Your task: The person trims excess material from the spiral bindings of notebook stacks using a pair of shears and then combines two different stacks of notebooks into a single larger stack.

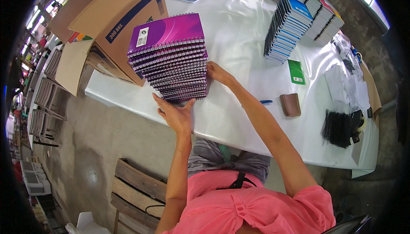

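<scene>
A tall stack of purple spiral notebooks (175, 59) stands near the table's front edge, its wire bindings turned toward me. My left hand (176, 113) is at the lower near side of the stack, thumb and fingers spread, touching or almost touching the bottom notebooks. Against the stack's right side, my right hand (218, 72) has its fingers curled in. Its fingertips are partly hidden, so whether they pinch a notebook edge does not show. An opened cardboard box (124, 16) stands directly left of the stack with its flaps folded out.
Blue notebooks (287, 31) and other stacks rise at the far right on the white table (239, 33). A green booklet (296, 72), brown pouch (290, 105), blue pen (265, 101) and black binding coils (335, 128) lie rightward. A wooden chair (139, 187) stands at my left.
</scene>
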Demonstrator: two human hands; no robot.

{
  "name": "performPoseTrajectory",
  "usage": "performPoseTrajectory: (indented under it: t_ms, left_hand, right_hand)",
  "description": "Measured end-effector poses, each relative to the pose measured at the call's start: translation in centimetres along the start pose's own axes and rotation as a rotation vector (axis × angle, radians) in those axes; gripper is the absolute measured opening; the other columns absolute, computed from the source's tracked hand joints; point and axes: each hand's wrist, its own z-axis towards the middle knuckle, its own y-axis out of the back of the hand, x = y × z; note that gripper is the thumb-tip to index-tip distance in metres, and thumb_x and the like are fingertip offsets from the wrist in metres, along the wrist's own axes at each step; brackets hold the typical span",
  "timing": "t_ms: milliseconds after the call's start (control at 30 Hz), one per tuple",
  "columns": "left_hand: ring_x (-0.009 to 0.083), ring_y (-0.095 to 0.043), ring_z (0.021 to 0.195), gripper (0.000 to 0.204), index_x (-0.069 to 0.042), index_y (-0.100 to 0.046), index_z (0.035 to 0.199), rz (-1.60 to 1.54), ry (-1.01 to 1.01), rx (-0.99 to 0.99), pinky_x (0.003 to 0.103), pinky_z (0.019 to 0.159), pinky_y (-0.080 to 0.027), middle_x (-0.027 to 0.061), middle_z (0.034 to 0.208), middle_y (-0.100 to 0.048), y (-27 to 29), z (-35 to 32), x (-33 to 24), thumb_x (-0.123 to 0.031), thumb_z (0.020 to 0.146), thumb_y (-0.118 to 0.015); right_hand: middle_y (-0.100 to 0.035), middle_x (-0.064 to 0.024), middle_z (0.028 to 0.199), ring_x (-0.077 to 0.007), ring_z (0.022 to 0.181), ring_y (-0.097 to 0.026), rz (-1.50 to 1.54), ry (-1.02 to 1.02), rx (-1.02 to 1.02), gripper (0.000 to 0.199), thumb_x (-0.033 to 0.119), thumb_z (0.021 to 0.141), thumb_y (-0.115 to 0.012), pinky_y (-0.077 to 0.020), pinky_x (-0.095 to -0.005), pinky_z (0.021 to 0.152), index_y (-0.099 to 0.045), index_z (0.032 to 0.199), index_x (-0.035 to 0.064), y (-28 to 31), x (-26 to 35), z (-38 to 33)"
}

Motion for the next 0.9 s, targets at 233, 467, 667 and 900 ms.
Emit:
performPoseTrajectory:
  t_ms: [233, 467, 667, 900]
  left_hand:
    - [0.0441, -0.039, 0.134, 0.139, 0.004, -0.001, 0.154, 0.068, 0.014, -0.009, 0.049, 0.116, -0.024, 0.0245, 0.153, -0.035, -0.3, 0.9, 0.0, -0.037, 0.058, -0.093]
    - [0.0364, -0.033, 0.143, 0.140, 0.007, 0.001, 0.152, 0.092, -0.039, 0.007, 0.053, 0.119, -0.016, 0.0258, 0.157, -0.025, -1.1, 1.0, -0.6, -0.041, 0.060, -0.092]
    - [0.0401, -0.032, 0.142, 0.135, 0.006, 0.001, 0.153, -0.016, -0.031, 0.070, 0.049, 0.120, -0.015, 0.0296, 0.153, -0.030, 0.1, 0.8, -0.4, -0.035, 0.062, -0.091]
    - [0.0425, -0.027, 0.144, 0.132, 0.009, -0.001, 0.152, 0.073, -0.042, 0.060, 0.047, 0.121, -0.015, 0.0323, 0.152, -0.030, 0.4, 0.5, -0.9, -0.032, 0.064, -0.090]
  right_hand:
    - [-0.056, -0.0184, 0.133, -0.0224, 0.127, -0.051, 0.060, -0.145, 0.295, 0.048, 0.023, 0.100, -0.049, -0.0381, -0.0324, 0.108, -0.045, 0.135, -0.0091, 1.0, -0.5, 2.1]
    - [-0.059, -0.0178, 0.131, -0.0217, 0.125, -0.053, 0.036, -0.211, 0.202, 0.042, 0.025, 0.103, -0.047, -0.0385, -0.0337, 0.108, -0.053, 0.132, -0.0062, 2.1, 0.3, 1.2]
    - [-0.057, -0.0216, 0.129, -0.0324, 0.114, -0.059, -0.369, 0.129, 0.090, 0.047, 0.034, 0.097, -0.059, -0.0450, -0.0398, 0.100, -0.054, 0.130, 0.0005, 5.8, -1.9, -5.4]
    - [-0.032, -0.0188, 0.152, -0.0415, 0.142, -0.028, -1.117, -0.158, 0.279, 0.070, 0.039, 0.088, -0.068, -0.0277, -0.0574, 0.113, -0.039, 0.146, 0.0122, 11.0, 1.3, -21.2]
